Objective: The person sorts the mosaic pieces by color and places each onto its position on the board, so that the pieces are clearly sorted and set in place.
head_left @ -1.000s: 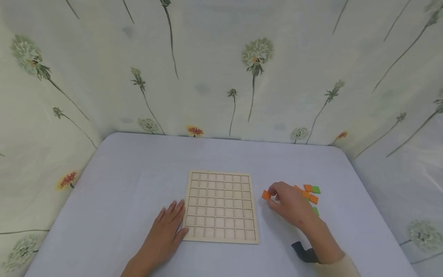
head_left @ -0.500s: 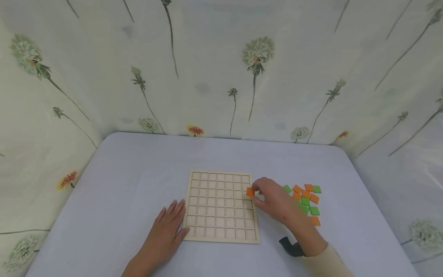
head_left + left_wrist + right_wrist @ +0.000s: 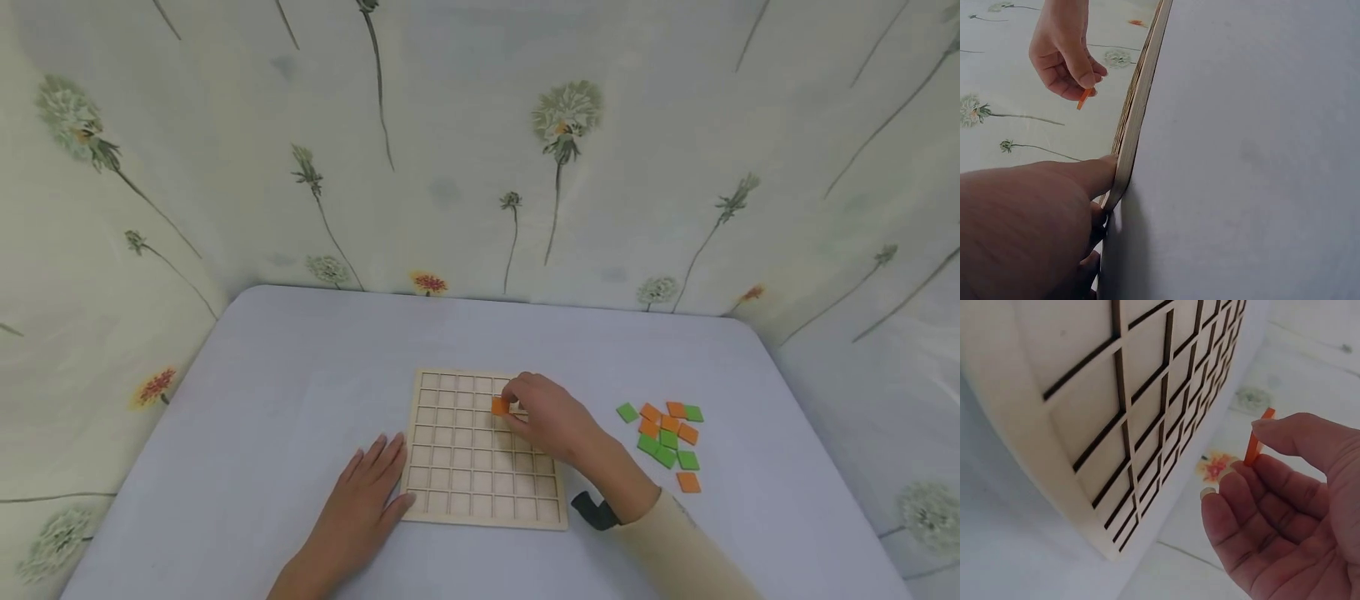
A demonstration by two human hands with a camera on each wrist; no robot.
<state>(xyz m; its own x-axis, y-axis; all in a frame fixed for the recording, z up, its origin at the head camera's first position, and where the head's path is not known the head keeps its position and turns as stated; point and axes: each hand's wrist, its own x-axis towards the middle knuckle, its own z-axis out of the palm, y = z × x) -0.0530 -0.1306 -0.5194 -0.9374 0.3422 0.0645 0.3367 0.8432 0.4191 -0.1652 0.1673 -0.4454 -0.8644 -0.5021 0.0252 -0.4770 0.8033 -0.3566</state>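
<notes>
A pale wooden grid board [image 3: 483, 525] lies on the table, its square cells bare where they show. Above its upper right part, my right hand [image 3: 551, 421] pinches an orange square tile [image 3: 499, 406] between thumb and fingers. In the right wrist view the orange tile [image 3: 1259, 436] is held edge-on, apart from the board [image 3: 1079, 506]. My left hand [image 3: 363, 500] rests flat beside the board's left edge, fingers spread and thumb at the lower left corner. The left wrist view has that thumb [image 3: 1100, 175] touching the board's side.
Right of the board lie several loose tiles, orange [image 3: 687, 482] and green [image 3: 627, 412], some overlapping. A dark band [image 3: 596, 510] is at the right wrist by the beige sleeve [image 3: 667, 533]. A flower-patterned cloth [image 3: 465, 150] stands behind the white table [image 3: 315, 350].
My right hand has carried the orange tile leftward from beside the loose tiles to over the board, uncovering more of those tiles. The left hand stays in place.
</notes>
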